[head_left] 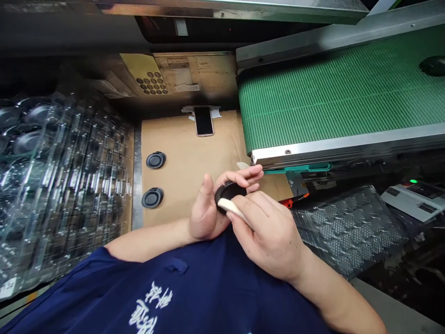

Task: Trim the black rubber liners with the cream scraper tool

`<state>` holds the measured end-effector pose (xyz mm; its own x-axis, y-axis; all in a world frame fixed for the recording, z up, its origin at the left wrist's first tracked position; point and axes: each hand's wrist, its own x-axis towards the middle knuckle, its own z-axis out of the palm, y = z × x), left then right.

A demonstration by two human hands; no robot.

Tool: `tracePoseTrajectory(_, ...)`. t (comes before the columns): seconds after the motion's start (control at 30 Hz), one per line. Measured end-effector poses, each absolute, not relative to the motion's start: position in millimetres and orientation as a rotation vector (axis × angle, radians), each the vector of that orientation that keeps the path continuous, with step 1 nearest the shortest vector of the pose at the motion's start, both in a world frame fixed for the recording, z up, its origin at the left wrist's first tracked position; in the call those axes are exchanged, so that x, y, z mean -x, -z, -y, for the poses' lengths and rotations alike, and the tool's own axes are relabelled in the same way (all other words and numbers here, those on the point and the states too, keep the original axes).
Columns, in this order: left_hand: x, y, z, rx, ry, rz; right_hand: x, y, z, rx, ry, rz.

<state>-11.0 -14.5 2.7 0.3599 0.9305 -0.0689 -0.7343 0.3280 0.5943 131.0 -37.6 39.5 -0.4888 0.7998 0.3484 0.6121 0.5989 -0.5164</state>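
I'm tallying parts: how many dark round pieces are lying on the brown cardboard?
2: an upper piece and a lower piece, both near the left edge of the cardboard. The left hand covers some cardboard, so others may be hidden.

Two hands [205,215] [269,227], four loose round black pieces [156,159] [152,197] [232,188] [434,66], one pale tool [230,206], one phone [203,121], one conveyor [330,102]

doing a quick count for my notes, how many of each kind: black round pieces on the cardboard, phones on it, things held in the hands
Black round pieces on the cardboard: 2
Smartphone on the cardboard: 1
Black rounded part in the left hand: 1
Off-white item in the right hand: 1
Total: 5
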Motion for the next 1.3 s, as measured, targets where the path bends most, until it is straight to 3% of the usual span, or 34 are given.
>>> tracePoseTrajectory(0.3,24,-6,4,-0.403,-1.017,-0.326,-157,-51,49,1.223,-0.611,2.156)
tracePoseTrajectory(0.8,19,-5,7,-0.467,-1.08,-0.344,-144,-30,51,1.078,-0.314,2.312)
tracePoseTrajectory(0.97,21,-2,7,-0.393,-1.0,-0.315,-154,-28,44,1.191,-0.091,2.289)
tracePoseTrajectory(1.13,21,1,6,-0.365,-0.949,-0.293,-159,-31,42,1.13,-0.152,2.353)
tracePoseTrajectory(1.3,19,4,9,-0.297,-0.814,-0.294,-162,-32,33,1.209,-0.012,2.244)
